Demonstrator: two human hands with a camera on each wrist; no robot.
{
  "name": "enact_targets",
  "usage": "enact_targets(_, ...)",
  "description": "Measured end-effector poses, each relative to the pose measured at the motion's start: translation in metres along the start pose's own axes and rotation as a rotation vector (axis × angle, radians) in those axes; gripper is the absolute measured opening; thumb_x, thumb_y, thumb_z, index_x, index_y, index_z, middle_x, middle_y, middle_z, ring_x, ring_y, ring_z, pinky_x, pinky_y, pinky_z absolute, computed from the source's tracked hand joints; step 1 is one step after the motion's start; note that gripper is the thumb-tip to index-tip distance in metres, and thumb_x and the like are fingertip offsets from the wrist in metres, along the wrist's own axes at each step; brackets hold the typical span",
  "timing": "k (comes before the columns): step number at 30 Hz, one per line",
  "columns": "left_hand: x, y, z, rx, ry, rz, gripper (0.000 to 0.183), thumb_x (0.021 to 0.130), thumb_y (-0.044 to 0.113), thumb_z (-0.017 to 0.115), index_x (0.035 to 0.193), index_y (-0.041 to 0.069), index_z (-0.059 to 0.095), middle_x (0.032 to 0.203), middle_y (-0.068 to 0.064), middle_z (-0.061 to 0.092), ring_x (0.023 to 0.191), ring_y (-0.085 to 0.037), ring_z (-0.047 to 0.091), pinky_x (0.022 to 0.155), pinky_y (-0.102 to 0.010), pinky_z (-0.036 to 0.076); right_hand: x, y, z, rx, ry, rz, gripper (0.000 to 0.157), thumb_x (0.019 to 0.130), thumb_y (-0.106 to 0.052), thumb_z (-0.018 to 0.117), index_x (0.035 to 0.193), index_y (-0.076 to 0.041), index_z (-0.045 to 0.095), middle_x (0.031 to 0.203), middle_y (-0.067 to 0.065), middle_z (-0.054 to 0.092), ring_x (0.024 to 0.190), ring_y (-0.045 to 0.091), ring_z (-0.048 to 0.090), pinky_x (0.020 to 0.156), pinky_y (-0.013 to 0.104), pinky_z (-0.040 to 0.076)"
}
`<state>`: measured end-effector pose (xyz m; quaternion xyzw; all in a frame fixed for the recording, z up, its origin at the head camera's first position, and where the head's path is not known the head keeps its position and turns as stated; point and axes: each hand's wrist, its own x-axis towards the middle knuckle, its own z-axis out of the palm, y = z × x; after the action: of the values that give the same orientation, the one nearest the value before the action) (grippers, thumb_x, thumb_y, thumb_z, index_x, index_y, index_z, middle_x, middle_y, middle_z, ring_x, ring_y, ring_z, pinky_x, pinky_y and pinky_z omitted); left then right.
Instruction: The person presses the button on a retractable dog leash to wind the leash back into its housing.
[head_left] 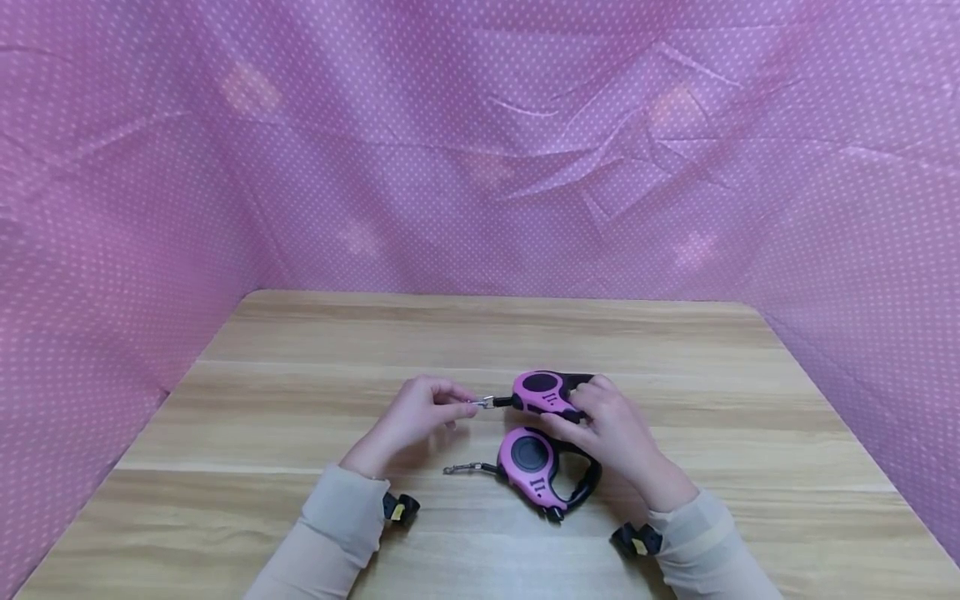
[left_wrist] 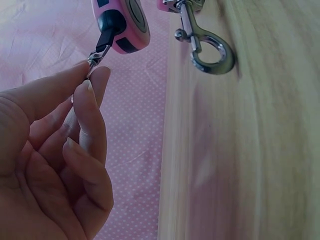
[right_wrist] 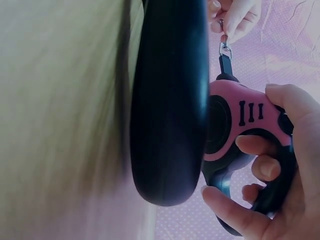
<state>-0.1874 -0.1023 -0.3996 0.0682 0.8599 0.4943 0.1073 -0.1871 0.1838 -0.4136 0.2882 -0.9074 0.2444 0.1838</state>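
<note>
My right hand [head_left: 617, 425] grips the black handle of a pink and black retractable dog leash [head_left: 538, 392], its fingers through the handle loop in the right wrist view. Between thumb and fingertips, my left hand [head_left: 423, 417] pinches the metal snap hook [left_wrist: 95, 59] on that leash's short black strap. The hook is mostly hidden by the fingers. Nearer to me, a second leash [head_left: 527, 457] of the same kind lies on the table, its handle to the right. Its silver snap hook [left_wrist: 212, 52] points left and shows large in the left wrist view.
The wood-grain table [head_left: 315, 333] has rounded far corners. Pink dotted cloth [head_left: 480, 167] hangs behind it and along both sides. On each wrist sits a small black camera mount [head_left: 401, 509], close above the tabletop. The second leash's black handle [right_wrist: 170, 100] fills much of the right wrist view.
</note>
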Motion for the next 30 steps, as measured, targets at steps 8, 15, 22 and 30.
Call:
enact_targets(8, 0.002, -0.004, 0.0, -0.016, -0.038, -0.009, 0.017, 0.09, 0.019, 0.072, 0.104, 0.01, 0.073, 0.091, -0.006, 0.075, 0.068, -0.022, 0.067, 0.061, -0.037, 0.056, 0.002, 0.001, 0.001, 0.003, -0.105, 0.072, 0.031, 0.091, -0.046, 0.069, 0.074, -0.021, 0.062, 0.073, -0.011, 0.052, 0.078, 0.009, 0.041, 0.065, 0.022, 0.038)
enact_targets(15, 0.002, -0.005, -0.002, 0.011, -0.078, -0.055, 0.014, 0.09, 0.018, 0.071, 0.1, 0.009, 0.073, 0.088, -0.007, 0.074, 0.064, -0.019, 0.063, 0.055, -0.03, 0.054, 0.002, 0.001, 0.002, -0.038, -0.156, 0.088, 0.032, 0.092, -0.049, 0.066, 0.076, -0.021, 0.063, 0.075, -0.011, 0.053, 0.078, 0.009, 0.04, 0.064, 0.022, 0.037)
enact_targets(22, 0.002, -0.006, -0.001, 0.049, -0.095, -0.088, 0.012, 0.09, 0.018, 0.071, 0.098, 0.009, 0.073, 0.082, -0.006, 0.071, 0.063, -0.018, 0.062, 0.054, -0.027, 0.051, 0.001, 0.001, 0.007, -0.066, -0.19, 0.123, 0.039, 0.094, -0.053, 0.061, 0.091, -0.015, 0.071, 0.085, -0.006, 0.061, 0.082, 0.01, 0.045, 0.066, 0.023, 0.041)
enact_targets(30, 0.001, -0.008, 0.002, 0.069, -0.099, -0.086, 0.013, 0.091, 0.015, 0.07, 0.1, 0.007, 0.074, 0.079, -0.007, 0.071, 0.062, -0.018, 0.062, 0.05, -0.024, 0.047, 0.0, 0.005, 0.013, -0.046, -0.218, 0.152, 0.045, 0.094, -0.049, 0.062, 0.106, -0.006, 0.072, 0.098, 0.004, 0.067, 0.093, 0.017, 0.055, 0.077, 0.034, 0.051)
